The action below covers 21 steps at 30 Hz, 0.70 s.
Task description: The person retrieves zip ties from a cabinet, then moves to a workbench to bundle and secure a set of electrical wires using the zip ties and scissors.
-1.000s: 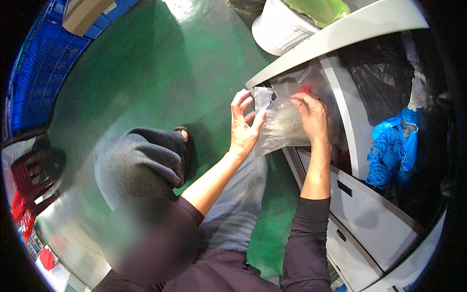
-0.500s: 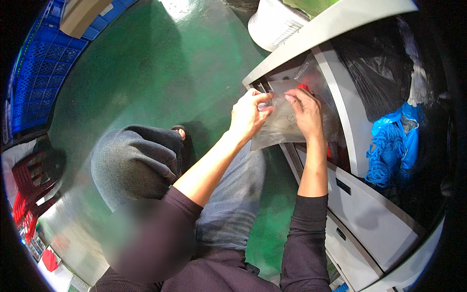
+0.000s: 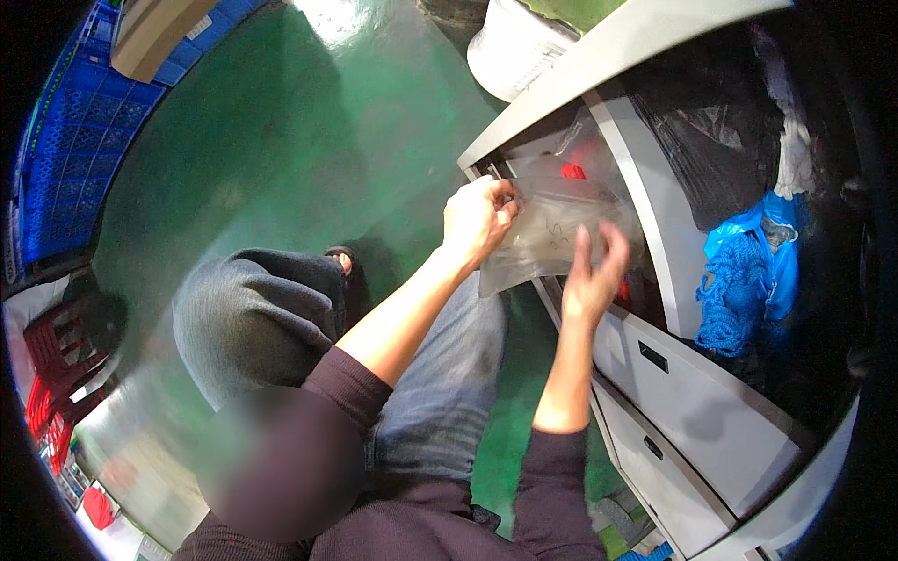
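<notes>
My left hand (image 3: 477, 220) pinches the edge of a clear plastic bag (image 3: 541, 232), which has dark handwriting on it. The bag hangs in front of an open drawer (image 3: 645, 280) in a pale cabinet. Just right of the bag, my right hand (image 3: 594, 276) is slightly blurred, its thumb and fingers apart and nothing between them. Behind the bag, a small red item (image 3: 572, 171) shows inside the drawer beside more clear plastic. What the bag holds, if anything, I cannot make out.
Right of the drawer lie blue rope (image 3: 730, 294), a black plastic bag (image 3: 711, 150) and white gloves or cloth (image 3: 793, 154). A white sack (image 3: 514, 51) stands behind the cabinet. Blue crates (image 3: 79, 168) and red stacked chairs (image 3: 61, 365) line the left side of the green floor.
My right hand has let go of the bag's upper edge and moved down toward me, fingers spreading. My left hand keeps its hold, and the bag has tilted slightly.
</notes>
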Tool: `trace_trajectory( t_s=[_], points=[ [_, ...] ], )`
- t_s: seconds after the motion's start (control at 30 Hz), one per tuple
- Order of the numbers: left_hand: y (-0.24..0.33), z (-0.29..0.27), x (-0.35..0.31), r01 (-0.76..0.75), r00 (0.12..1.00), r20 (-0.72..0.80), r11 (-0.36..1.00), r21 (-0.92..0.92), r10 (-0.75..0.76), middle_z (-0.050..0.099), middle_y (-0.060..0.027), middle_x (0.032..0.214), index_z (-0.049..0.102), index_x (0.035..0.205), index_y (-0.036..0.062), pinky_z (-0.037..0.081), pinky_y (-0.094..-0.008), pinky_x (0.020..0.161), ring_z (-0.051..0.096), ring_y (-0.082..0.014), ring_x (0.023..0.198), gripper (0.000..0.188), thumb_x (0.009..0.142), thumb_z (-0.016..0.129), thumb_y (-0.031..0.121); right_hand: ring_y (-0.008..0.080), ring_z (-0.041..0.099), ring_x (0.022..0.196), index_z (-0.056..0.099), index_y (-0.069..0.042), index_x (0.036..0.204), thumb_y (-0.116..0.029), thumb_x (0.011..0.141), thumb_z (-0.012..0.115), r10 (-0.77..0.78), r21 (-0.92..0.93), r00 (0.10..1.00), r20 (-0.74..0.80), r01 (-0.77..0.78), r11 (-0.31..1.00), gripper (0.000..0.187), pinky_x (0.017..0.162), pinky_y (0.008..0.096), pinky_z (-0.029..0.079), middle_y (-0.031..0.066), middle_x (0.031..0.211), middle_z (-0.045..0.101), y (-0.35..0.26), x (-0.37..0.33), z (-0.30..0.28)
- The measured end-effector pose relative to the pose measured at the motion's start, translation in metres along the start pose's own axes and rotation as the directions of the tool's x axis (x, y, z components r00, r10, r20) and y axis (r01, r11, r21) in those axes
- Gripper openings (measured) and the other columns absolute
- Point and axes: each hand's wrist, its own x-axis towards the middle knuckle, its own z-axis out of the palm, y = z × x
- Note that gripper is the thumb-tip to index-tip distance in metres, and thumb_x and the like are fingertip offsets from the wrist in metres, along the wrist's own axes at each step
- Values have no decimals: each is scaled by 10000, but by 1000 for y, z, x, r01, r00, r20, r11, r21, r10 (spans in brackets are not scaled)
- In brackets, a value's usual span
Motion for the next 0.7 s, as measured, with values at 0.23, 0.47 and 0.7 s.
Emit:
trace_trajectory(
  t_s=[0.23,0.47,0.7],
  points=[
    [3,-1,-7,160,984,95,980,-121,-149,638,-75,813,685,808,112,484,-339,735,610,-228,796,142,731,659,228,248,471,1139,309,5,1325,-351,885,581,367,664,599,711,-744,-72,628,955,448,394,141,1271,449,23,-74,25],
    [-6,-50,-14,-100,929,-367,983,-157,36,621,-68,1043,718,829,112,425,-344,903,546,-218,1037,104,746,717,176,266,558,1046,411,10,1259,-355,925,503,443,732,612,655,-658,-174,503,896,406,480,147,1186,535,14,-59,48],
    [15,-94,-7,-217,874,-426,598,-772,-233,604,-143,989,425,1009,24,513,-348,775,628,-266,930,159,974,401,177,263,553,1053,414,-11,1261,-347,930,495,447,769,643,622,-611,-190,478,904,408,478,138,1192,531,11,-61,49]
  ],
)
